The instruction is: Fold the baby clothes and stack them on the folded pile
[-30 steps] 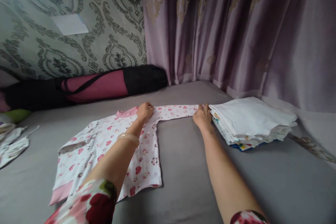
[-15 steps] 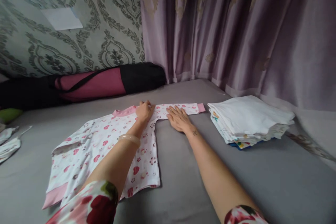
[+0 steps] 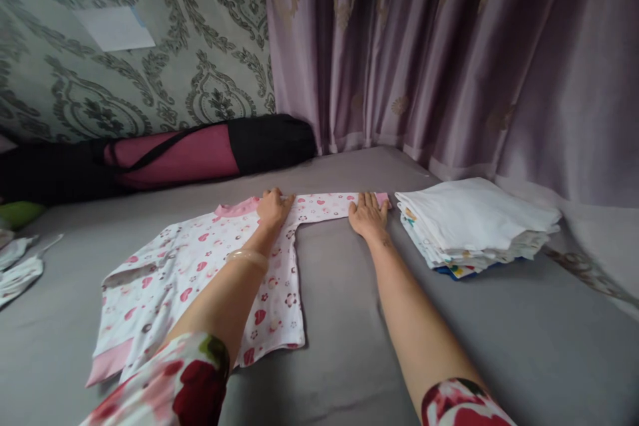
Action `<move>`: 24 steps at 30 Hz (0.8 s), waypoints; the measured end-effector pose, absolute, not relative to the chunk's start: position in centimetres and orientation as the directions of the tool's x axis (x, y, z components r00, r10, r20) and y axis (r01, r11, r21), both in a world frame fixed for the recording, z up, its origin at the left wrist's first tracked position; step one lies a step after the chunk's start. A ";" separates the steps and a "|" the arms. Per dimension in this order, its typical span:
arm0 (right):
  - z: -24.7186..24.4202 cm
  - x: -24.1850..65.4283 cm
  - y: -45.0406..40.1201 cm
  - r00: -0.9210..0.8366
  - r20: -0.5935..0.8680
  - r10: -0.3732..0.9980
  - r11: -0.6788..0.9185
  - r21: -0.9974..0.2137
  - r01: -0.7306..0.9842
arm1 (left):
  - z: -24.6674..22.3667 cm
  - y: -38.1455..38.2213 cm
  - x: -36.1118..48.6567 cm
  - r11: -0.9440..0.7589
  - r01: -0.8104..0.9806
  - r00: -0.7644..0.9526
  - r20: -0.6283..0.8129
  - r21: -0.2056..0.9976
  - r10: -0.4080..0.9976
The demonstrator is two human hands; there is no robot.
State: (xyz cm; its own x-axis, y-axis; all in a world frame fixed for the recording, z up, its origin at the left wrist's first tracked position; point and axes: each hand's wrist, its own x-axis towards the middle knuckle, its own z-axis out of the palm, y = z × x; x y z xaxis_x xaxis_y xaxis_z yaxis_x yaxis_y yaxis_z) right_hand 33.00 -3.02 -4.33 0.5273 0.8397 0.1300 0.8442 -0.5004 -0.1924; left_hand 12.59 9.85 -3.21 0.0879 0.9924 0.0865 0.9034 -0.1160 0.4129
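A white child's top (image 3: 200, 246) with pink hearts, pink collar and pink cuffs lies spread on the grey bed sheet. On its right shoulder area, beside the collar, rests my left hand (image 3: 273, 206), fingers partly bent; whether it pinches the cloth is hard to see. My right hand (image 3: 368, 213) lies flat near the cuff end of the outstretched right sleeve, fingers spread, palm down. The other sleeve bends down toward the lower left. A clear bangle is on my left wrist.
To the right sits a stack of folded white clothes (image 3: 474, 219). Behind is a long black and maroon bag (image 3: 190, 153) against the wall. White cloth pieces (image 3: 20, 276) and a green item (image 3: 20, 214) lie at the far left.
My right hand has slid right along the sleeve, from its middle to near the cuff. My left hand stays by the collar.
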 end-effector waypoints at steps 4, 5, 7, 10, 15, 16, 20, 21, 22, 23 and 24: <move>-4.7 33.2 -3.0 0.502 0.152 0.851 -0.468 -0.214 0.858 | -2.5 9.7 11.8 -0.124 0.858 0.118 0.042 0.499 0.992; -4.7 33.2 -3.0 0.500 0.158 0.852 -0.462 -0.225 0.858 | -2.1 9.4 11.3 -0.129 0.837 0.127 0.041 0.531 0.991; -4.4 33.2 -3.0 0.492 0.192 0.849 -0.441 -0.253 0.861 | -1.0 8.3 9.9 -0.154 0.807 0.151 0.053 0.570 0.987; -3.5 32.6 -2.7 0.401 0.305 0.864 -0.310 -0.305 0.900 | 1.0 4.9 7.2 -0.260 0.793 0.290 0.033 0.552 0.956; -1.8 29.1 -2.0 -0.008 0.324 0.946 0.136 -0.376 0.917 | 3.5 -4.2 3.2 -0.415 0.704 0.590 -0.151 0.576 0.793; -1.7 28.3 -1.9 -0.078 0.313 0.946 0.200 -0.377 0.904 | 3.8 -6.0 2.7 -0.428 0.695 0.619 -0.177 0.578 0.765; -1.9 25.8 -2.1 -0.218 0.255 0.942 0.300 -0.348 0.888 | 3.3 -11.3 1.1 -0.468 0.678 0.654 -0.176 0.567 0.735; -2.0 25.6 -2.2 -0.226 0.232 0.946 0.296 -0.334 0.895 | 2.9 -12.1 0.9 -0.500 0.663 0.672 -0.149 0.557 0.726; -2.0 25.4 -2.4 -0.228 0.210 0.951 0.287 -0.319 0.903 | 2.4 -12.8 0.7 -0.535 0.645 0.690 -0.116 0.545 0.714; -2.1 25.3 -2.5 -0.225 0.193 0.955 0.276 -0.302 0.913 | 2.0 -13.3 0.6 -0.570 0.625 0.709 -0.083 0.533 0.700; -2.1 25.3 -2.7 -0.219 0.184 0.958 0.265 -0.286 0.921 | 1.5 -13.6 0.6 -0.600 0.607 0.725 -0.053 0.521 0.687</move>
